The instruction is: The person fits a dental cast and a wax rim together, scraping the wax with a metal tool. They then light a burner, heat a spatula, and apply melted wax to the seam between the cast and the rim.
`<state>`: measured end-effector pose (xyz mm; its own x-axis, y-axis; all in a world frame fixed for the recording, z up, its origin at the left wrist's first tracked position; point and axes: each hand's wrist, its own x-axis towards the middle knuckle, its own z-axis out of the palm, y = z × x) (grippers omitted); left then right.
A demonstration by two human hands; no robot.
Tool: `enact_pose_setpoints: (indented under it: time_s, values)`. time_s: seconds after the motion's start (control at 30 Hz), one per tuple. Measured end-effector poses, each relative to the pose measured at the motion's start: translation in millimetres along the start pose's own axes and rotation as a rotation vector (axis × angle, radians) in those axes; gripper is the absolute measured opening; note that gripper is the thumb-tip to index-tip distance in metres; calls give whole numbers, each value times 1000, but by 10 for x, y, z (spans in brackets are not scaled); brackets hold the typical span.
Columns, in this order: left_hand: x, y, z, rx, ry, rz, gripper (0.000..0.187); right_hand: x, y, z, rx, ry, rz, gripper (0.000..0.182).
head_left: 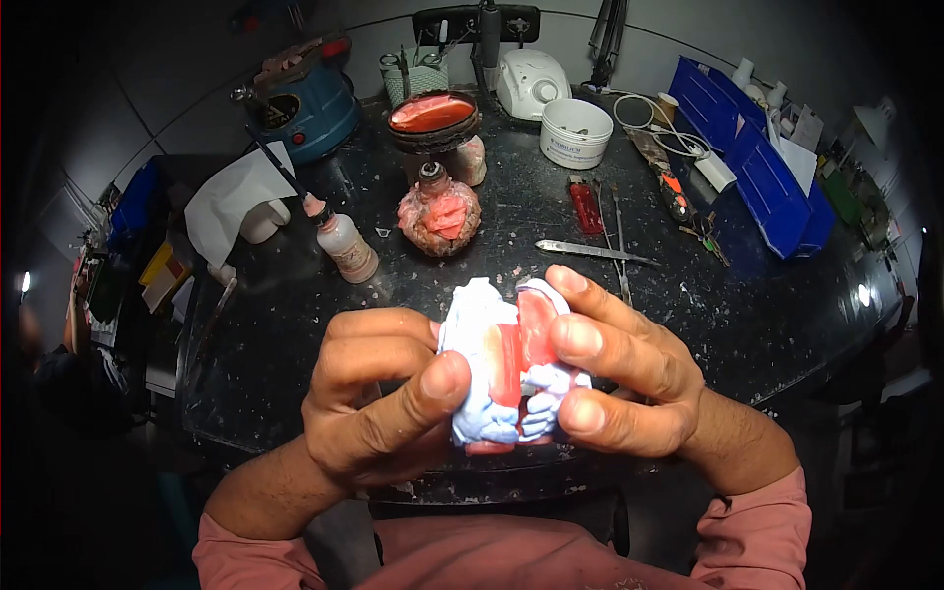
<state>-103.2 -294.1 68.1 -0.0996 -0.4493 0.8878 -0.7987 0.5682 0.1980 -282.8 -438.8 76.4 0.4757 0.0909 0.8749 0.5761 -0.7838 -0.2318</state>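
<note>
Two dental plaster casts are held up close together over the table's front edge. My left hand [388,388] grips the left dental cast [477,344], thumb on its near face and fingers behind it. Around the right dental cast [541,388], which shows pale blue teeth, my right hand [629,369] has its thumb and fingers closed. Red-pink wax [536,329] covers part of the right cast, and a strip of pink wax [504,364] lies on the left one. The casts sit side by side with a narrow dark gap between their lower parts.
Behind the hands stand a wax-coated burner [440,218], a dropper bottle [346,248] and a pan of red wax [433,116]. A metal tool [595,253], a red lighter [585,205] and a white tub [575,136] lie right of them. Blue bins [767,177] line the right side.
</note>
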Motion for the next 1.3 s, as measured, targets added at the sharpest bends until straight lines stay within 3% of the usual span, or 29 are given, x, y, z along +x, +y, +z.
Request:
enact_pose_setpoints:
  time_s: [0.17,0.23,0.37,0.5,0.63,0.67,0.83,0.9,0.97,1.03,1.3]
  values:
    - [-3,9,-3,20,-8,3,77,-17,76,50,-30,50,-9,45]
    - [18,111,-24,5,-55,-186,79,-22,101,150,-66,136,23,50]
    - [-45,19,79,-71,-81,-358,81,7,108,65,-114,21,218,65]
    - [-63,1,162,-154,-33,-481,90,-37,140,146,-241,1,254,64]
    - [-38,25,139,-271,-85,-631,82,-28,61,166,-446,-80,220,65]
    - [-25,1,180,-223,21,-586,67,-24,68,194,-471,-79,185,71]
    - [-34,-79,177,-318,59,-625,61,19,174,105,-504,-134,45,68]
    - [29,-140,28,-78,-141,-433,63,91,166,-6,-302,-136,194,68]
    - [42,-222,-40,70,-163,-258,61,65,291,-132,-329,-202,95,68]
    - [45,-236,-51,114,-175,-178,60,33,328,-159,-330,-204,124,64]
    - [91,-199,15,206,-210,-126,58,-47,375,-100,-244,-168,194,61]
